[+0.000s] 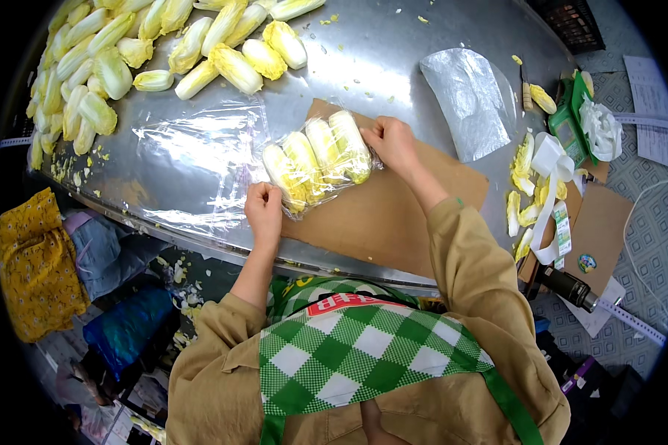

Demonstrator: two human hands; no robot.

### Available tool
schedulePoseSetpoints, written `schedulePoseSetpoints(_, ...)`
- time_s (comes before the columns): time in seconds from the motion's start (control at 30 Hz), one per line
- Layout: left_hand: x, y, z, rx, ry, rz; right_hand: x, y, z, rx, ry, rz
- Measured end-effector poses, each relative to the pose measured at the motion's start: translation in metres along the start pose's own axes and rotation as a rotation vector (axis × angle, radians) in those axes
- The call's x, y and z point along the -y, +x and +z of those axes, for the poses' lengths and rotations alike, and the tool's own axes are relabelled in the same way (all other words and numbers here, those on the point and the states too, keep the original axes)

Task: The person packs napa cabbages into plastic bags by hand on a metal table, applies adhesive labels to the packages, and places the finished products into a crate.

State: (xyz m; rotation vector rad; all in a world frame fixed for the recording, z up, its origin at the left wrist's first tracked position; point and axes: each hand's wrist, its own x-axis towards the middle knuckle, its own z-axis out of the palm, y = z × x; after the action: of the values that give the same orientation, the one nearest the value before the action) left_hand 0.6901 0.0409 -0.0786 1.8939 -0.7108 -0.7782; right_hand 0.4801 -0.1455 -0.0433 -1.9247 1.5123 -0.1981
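A clear plastic bag (334, 192) holds several small napa cabbages (324, 146) lying side by side over a brown cardboard sheet (389, 222). My left hand (264, 203), fingers curled closed, grips the bag film at its lower left corner. At the bag's right side my right hand (391, 142) pinches the film, thumb and index finger together. Left of the bag, more clear plastic bags (195, 161) lie flat and shiny on the metal table (362, 50).
Loose napa cabbages (111, 72) pile up at the back left. To the right are a silvery plastic sheet (470, 103), a knife with a wooden handle (527, 95), trimmed leaves (513, 213), a green scale (569, 130) and white tape (545, 211). Leaf scraps lie near the table's edge.
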Motion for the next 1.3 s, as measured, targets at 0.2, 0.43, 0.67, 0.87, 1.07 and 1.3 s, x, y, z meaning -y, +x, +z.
schedulePoseSetpoints(0.2,-0.038,-0.004,-0.011,-0.178,0.282,0.681,-0.019,-0.013,-0.004,-0.239,-0.225,-0.643)
schedulePoseSetpoints(0.43,-0.023,0.012,-0.048,0.558,0.725,0.852,-0.022,-0.012,-0.024,0.012,-0.437,-1.014)
schedulePoseSetpoints(0.67,-0.035,0.047,-0.030,0.284,0.565,0.932,0.004,-0.002,-0.025,0.136,-0.111,-0.844)
schedulePoseSetpoints(0.87,-0.099,0.060,-0.049,0.598,0.367,0.729,0.016,-0.044,-0.059,0.305,0.192,-0.549)
schedulePoseSetpoints(1.07,-0.076,0.055,-0.020,0.784,-0.070,0.145,-0.033,-0.085,-0.018,0.281,0.453,-0.194)
schedulePoseSetpoints(1.3,-0.042,0.064,0.000,0.839,-0.161,0.232,-0.004,-0.102,0.014,-0.025,0.582,0.141)
